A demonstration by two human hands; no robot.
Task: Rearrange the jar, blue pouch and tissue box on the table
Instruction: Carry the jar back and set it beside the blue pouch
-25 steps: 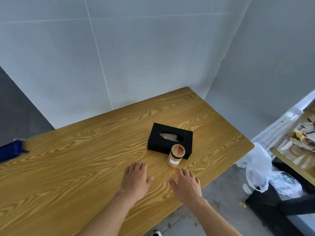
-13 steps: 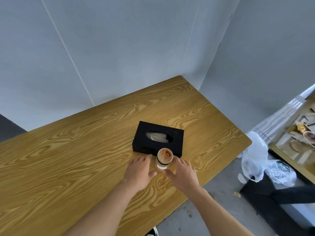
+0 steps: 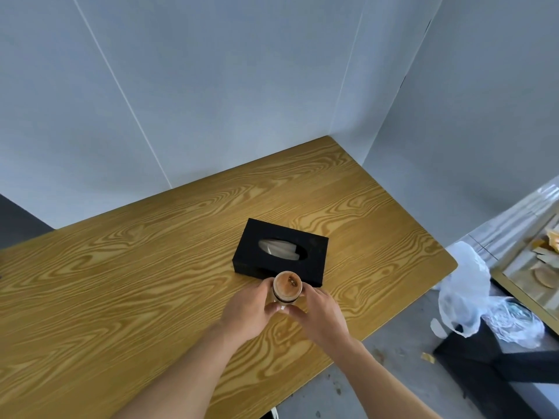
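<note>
Jar: small round jar [image 3: 286, 289] with a brown wooden-looking lid, upright on the table, lower centre of the frame, just in front of the tissue box and close to its near long side
Left hand: left hand [image 3: 250, 309] curls round the jar's left side, thumb tip at the near lower part of the jar
Right hand: right hand [image 3: 321, 313] curls round the jar's right side, thumb meeting the jar low at the front; the two hands cup the jar between them
Tissue box: black tissue box [image 3: 281, 251], centre of the frame, lying flat with a white tissue showing in its oval slot
Blue pouch: out of the frame
Table: wood-grain table [image 3: 127, 291] running from lower left to the right edge
Off the table: white plastic bags [image 3: 465, 285] on the floor at lower right
</note>
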